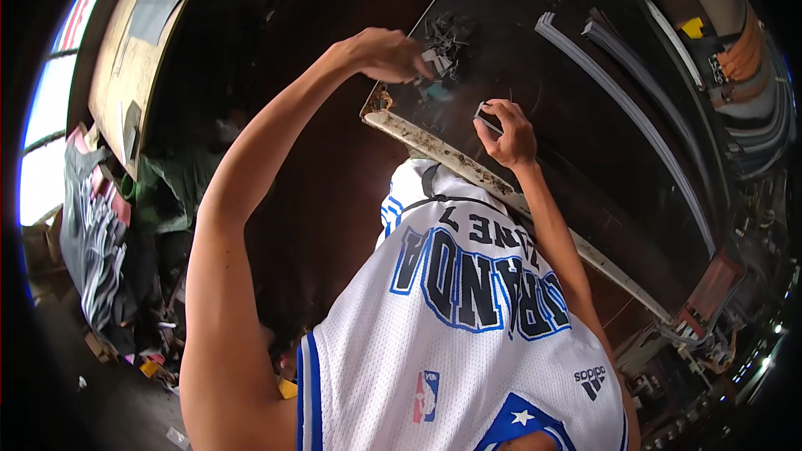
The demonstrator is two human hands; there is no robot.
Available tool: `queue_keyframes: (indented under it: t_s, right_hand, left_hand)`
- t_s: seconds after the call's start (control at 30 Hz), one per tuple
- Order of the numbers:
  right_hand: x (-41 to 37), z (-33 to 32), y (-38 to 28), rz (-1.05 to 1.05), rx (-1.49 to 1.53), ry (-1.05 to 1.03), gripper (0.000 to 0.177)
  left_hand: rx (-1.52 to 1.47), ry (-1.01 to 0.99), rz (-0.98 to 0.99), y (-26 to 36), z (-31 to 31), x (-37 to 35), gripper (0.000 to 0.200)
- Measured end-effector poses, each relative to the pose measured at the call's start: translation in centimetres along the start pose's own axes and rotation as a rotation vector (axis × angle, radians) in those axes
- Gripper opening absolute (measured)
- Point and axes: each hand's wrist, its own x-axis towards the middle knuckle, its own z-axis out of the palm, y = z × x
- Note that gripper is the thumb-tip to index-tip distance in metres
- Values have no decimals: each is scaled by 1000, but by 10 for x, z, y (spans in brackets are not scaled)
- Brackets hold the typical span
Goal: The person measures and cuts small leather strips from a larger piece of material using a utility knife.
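Note:
My left hand (pixel 391 54) is over the dark tabletop's left corner, at a pile of small dark and grey scraps (pixel 451 38). Motion smears its fingers, and a bluish-green blur lies just below them. Closer to the table's front edge, my right hand (pixel 511 138) pinches a small dark flat piece with a pale edge (pixel 488 119) between thumb and fingers. This piece is held close over the black tabletop (pixel 510 58).
Long grey strips (pixel 639 117) lie lengthwise on the table's right side. A worn pale edge strip (pixel 443 153) runs along the table's front. To the left are a wooden board (pixel 125 58) and a heap of striped material (pixel 100 250). Stacked rolls (pixel 743 108) stand far right.

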Motion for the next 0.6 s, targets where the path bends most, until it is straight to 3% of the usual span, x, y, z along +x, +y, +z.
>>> queue_keyframes:
  t_s: [0.03,0.13,0.27,0.33,0.4,0.5,0.53,0.6]
  right_hand:
    - [1,-5,-1,38,21,-21,19]
    - [-1,-5,8,70,45,-33,16]
    - [-1,-12,10,124,39,-74,20]
    - [4,-17,4,238,181,-68,26]
    - [6,-20,9,264,236,-79,33]
    - [10,-24,14,291,246,-152,36]
    - [12,-27,13,313,265,-188,35]
    - [13,-31,17,340,283,-225,34]
  left_hand:
    - [44,-105,-42,11,-7,-10,38]
    - [111,-179,-35,1,0,-12,40]
    - [142,-95,-68,-6,-21,9,45]
    - [192,24,2,-7,-33,17,44]
    - [229,29,16,-4,-36,18,44]
    - [141,-168,-40,15,-29,8,42]
    - [146,-144,57,12,-20,8,40]
    - [137,-98,55,6,-8,21,40]
